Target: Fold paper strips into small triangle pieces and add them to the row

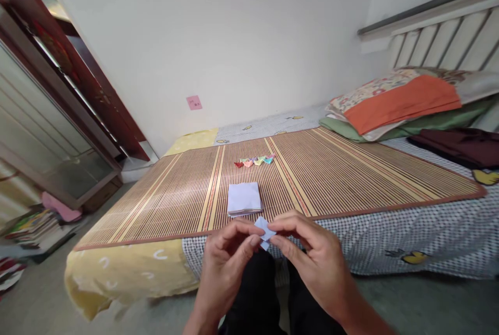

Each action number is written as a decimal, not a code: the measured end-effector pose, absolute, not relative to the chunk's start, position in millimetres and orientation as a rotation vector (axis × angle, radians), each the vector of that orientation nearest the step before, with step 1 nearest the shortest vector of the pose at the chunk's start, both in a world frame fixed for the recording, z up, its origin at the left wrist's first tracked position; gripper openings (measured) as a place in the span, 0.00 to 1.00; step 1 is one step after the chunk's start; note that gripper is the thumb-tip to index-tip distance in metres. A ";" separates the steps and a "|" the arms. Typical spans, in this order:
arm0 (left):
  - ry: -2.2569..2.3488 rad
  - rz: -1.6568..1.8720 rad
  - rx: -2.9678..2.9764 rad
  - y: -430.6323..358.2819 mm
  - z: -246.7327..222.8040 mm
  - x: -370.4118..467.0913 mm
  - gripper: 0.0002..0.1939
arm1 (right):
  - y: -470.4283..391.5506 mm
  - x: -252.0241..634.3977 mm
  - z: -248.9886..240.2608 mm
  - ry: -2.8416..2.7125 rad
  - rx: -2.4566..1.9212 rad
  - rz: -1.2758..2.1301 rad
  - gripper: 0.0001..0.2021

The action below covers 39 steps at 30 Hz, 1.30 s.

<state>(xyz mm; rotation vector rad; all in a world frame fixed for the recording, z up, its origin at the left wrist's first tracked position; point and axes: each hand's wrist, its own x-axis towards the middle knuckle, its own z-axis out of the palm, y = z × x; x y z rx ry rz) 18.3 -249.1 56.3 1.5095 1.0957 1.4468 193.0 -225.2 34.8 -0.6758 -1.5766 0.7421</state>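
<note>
Between my two hands, just past the bed's front edge, is a small folded piece of light blue paper (264, 230). My left hand (231, 257) pinches its left side between thumb and fingers. On the right side, my right hand (312, 256) grips it with thumb and forefinger. Beyond my hands, a stack of pale square paper (244, 198) lies on the striped bamboo mat (187, 184). Farther back on the mat sits a row of several small folded paper pieces (254, 160) in red, pink, yellow and teal.
Pillows (405, 101) and a dark folded cloth (460, 146) lie at the right of the bed. A pink note (194, 103) is on the white wall. Books (33, 228) are stacked on the left, near a wooden door (89, 80).
</note>
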 end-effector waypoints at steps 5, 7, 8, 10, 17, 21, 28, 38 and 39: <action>1.184 1.573 1.471 -253.0 55.6 26.4 0.06 | -229.0 186.6 38.7 -1.536 -0.676 0.713 0.06; 1.216 1.612 1.442 -254.2 56.3 30.0 0.07 | -230.9 183.4 40.6 -1.521 -0.686 0.735 0.06; 1.230 1.623 1.424 -254.7 56.7 31.6 0.07 | -231.7 181.7 41.4 -1.514 -0.688 0.746 0.06; 1.248 1.636 1.391 -255.6 57.3 34.3 0.08 | -232.7 178.6 42.5 -1.497 -0.685 0.761 0.06; 1.330 1.697 1.431 -259.4 56.1 36.9 0.07 | -232.4 172.1 44.9 -1.449 -0.649 0.799 0.06; 1.411 1.726 1.480 -262.1 56.1 37.2 0.06 | -233.1 168.7 47.3 -1.446 -0.638 0.805 0.07; 1.394 1.781 1.433 -263.4 56.2 39.3 0.06 | -234.7 165.6 50.9 -1.468 -0.678 0.761 0.08; 1.371 1.687 1.458 -263.5 53.7 34.8 0.07 | -233.9 166.6 46.8 -1.470 -0.748 0.823 0.09; 1.370 1.683 1.476 -263.1 53.8 35.0 0.07 | -233.8 167.6 46.1 -1.473 -0.760 0.831 0.09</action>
